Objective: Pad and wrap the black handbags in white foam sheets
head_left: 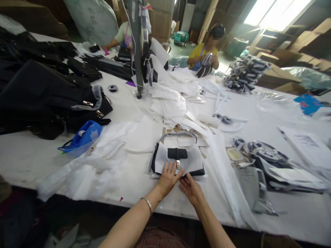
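Note:
A small black handbag (157, 162) lies in front of me on the white table, its strap toward the far side. White tissue paper (162, 156) covers much of its front, leaving a black flap tab (181, 153) and a metal clasp (178, 164) showing. My left hand (168, 179) rests with spread fingers on the paper and the bag's near edge, just beside the clasp. Close by on the right, my right hand (190, 189) has its fingers stretched out at the bag's bottom edge, fingertips partly against it. Neither hand is closed around anything.
Black bags (43, 96) are heaped at the left, near a blue plastic container (84, 136). White paper sheets (168, 103) lie beyond the handbag, by a grey post (138, 48). Rolls of tape (238, 142) and a grey bag piece (249, 187) sit right. Two people work across the table.

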Demonstrator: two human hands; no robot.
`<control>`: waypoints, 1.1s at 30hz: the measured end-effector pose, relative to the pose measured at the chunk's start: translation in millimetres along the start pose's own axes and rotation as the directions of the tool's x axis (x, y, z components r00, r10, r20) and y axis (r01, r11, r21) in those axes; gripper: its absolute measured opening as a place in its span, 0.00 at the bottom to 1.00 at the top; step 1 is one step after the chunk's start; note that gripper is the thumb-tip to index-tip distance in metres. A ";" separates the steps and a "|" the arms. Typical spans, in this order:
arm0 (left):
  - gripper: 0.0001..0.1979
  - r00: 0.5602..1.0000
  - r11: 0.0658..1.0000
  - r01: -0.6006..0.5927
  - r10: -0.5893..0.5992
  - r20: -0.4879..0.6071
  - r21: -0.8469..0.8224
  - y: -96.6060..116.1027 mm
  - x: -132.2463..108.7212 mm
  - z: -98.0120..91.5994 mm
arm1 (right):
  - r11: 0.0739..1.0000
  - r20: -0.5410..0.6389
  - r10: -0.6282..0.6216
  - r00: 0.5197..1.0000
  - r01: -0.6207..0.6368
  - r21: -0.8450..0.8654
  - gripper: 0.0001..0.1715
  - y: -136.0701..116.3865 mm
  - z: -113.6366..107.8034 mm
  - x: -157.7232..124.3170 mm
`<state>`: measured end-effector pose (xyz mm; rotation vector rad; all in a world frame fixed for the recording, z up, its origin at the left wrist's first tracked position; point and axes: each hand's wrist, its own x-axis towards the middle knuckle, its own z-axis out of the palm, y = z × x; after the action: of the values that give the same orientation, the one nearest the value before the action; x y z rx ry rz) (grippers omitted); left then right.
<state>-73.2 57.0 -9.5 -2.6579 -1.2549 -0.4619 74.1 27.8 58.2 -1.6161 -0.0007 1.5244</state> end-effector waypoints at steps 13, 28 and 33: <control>0.23 0.980 0.999 0.050 -0.045 -0.196 0.021 3.0 0.0 11.8 | -0.505 0.874 -0.430 0.228 0.741 -0.442 0.30 -80.3 67.8 -10.8; 0.20 0.952 0.999 0.038 -0.037 -0.303 -0.002 -4.2 5.3 0.5 | -0.610 0.922 -0.343 0.178 0.705 -0.363 0.38 -67.7 -19.3 99.1; 0.16 0.912 0.991 0.107 -0.064 -0.405 0.085 -2.0 10.7 13.3 | -0.666 0.946 -0.322 0.037 0.702 -0.254 0.41 -69.5 -22.9 112.8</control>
<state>-65.5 69.7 -18.3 -2.2685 -1.2269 -0.8771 157.9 118.3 4.6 -1.1925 -2.4989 0.0935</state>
